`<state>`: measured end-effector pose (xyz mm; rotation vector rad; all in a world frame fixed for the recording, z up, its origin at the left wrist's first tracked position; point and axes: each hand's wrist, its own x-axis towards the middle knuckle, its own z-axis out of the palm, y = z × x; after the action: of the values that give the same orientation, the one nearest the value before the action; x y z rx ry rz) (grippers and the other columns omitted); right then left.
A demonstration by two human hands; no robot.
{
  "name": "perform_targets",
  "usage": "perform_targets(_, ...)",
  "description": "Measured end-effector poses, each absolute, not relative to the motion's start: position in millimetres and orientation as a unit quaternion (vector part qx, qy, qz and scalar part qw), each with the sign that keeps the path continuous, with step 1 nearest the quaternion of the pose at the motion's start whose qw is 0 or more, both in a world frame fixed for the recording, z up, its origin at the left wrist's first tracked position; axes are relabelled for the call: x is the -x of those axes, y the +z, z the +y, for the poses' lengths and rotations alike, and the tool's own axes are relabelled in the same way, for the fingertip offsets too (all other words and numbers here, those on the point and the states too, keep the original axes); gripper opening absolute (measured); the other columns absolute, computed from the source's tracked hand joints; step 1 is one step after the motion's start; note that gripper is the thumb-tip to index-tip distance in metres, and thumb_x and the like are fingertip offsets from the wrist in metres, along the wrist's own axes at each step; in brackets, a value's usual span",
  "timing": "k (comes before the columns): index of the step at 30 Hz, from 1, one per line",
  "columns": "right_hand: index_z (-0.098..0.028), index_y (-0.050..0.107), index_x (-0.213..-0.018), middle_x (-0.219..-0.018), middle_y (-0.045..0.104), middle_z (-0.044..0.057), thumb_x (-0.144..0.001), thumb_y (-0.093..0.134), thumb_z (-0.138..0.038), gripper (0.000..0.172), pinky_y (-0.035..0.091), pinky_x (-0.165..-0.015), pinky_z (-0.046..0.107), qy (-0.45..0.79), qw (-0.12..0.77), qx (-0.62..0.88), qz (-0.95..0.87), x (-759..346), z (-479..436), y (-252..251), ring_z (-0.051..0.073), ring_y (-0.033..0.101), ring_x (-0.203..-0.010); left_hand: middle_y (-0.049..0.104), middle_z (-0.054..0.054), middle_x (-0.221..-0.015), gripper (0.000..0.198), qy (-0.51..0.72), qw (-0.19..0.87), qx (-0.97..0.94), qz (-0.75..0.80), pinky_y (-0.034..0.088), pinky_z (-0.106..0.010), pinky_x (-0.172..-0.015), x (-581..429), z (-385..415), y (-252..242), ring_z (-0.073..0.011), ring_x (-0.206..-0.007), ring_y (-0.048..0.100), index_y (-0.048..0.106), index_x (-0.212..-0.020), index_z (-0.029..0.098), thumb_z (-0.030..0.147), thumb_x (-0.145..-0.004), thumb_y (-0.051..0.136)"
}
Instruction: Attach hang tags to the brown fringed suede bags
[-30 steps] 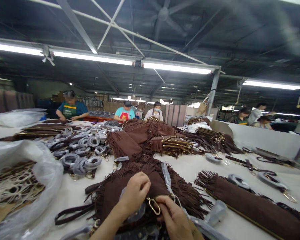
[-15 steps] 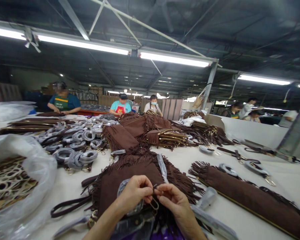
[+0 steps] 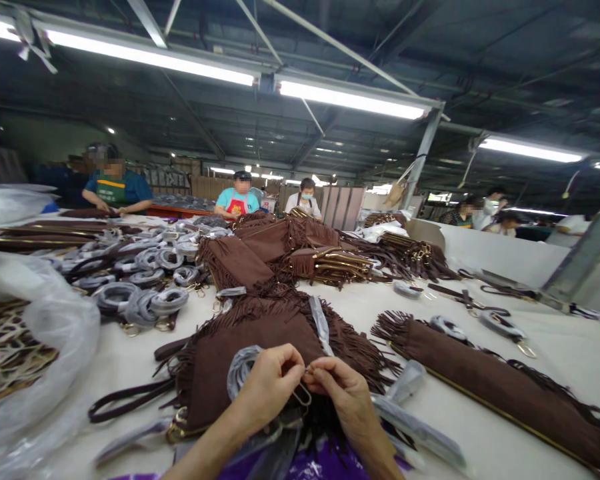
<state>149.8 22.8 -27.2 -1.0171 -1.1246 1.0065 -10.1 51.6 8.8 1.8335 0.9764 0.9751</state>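
Low in the middle, my left hand (image 3: 276, 379) and my right hand (image 3: 339, 388) meet fingertip to fingertip, both pinched. A gold wire clasp (image 3: 303, 395) hangs at my left fingers; the small dark piece between the fingertips is too hidden to name. Beneath them lies a brown fringed bag (image 3: 265, 328) with a dark wrist loop (image 3: 130, 400) sticking out on its left. A coiled strap in clear plastic (image 3: 241, 370) rests on the bag beside my left hand. Purple material (image 3: 325, 460) shows below my wrists.
Plastic-wrapped strap coils (image 3: 167, 300) lie at left, behind a clear bag of cord-like pieces (image 3: 75, 333). Brown fringed bags (image 3: 250, 260) are heaped ahead. Another bag (image 3: 490, 380) lies at right. Several co-workers, one in a red apron (image 3: 237, 205), are beyond the table.
My view has shifted slightly, so the table's contents sit a little further left and higher. Both hands remain pinched together, and more purple material shows beneath them.
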Motion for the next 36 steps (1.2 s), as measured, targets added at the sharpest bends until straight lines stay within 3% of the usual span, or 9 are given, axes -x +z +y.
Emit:
perform_targets(25,-0.02,0.072,-0.075,-0.07,0.071,0.001,-0.071,0.079,-0.048,0.029,0.056,-0.067,0.028,0.456,0.593,0.431,-0.504,-149.8,23.4,-32.9,0.018,0.066,-0.066,0.059,0.001,-0.063,0.013,0.372,0.365,-0.749,0.409,0.034,-0.023,-0.057,5.9,50.3,7.6,-0.0129,-0.06,0.052,0.06,-0.068,0.016,0.017,-0.076,0.049)
perform_targets(36,-0.022,0.071,-0.079,-0.069,0.067,-0.001,-0.088,0.056,-0.033,0.021,0.045,-0.06,0.024,0.224,0.518,0.501,-0.656,-151.0,19.7,-33.1,0.017,0.06,-0.064,0.06,0.0,-0.064,0.017,0.36,0.29,-0.767,0.445,0.033,-0.026,-0.061,0.8,43.6,2.1,-0.0149,-0.063,0.053,0.057,-0.066,0.017,0.013,-0.079,0.047)
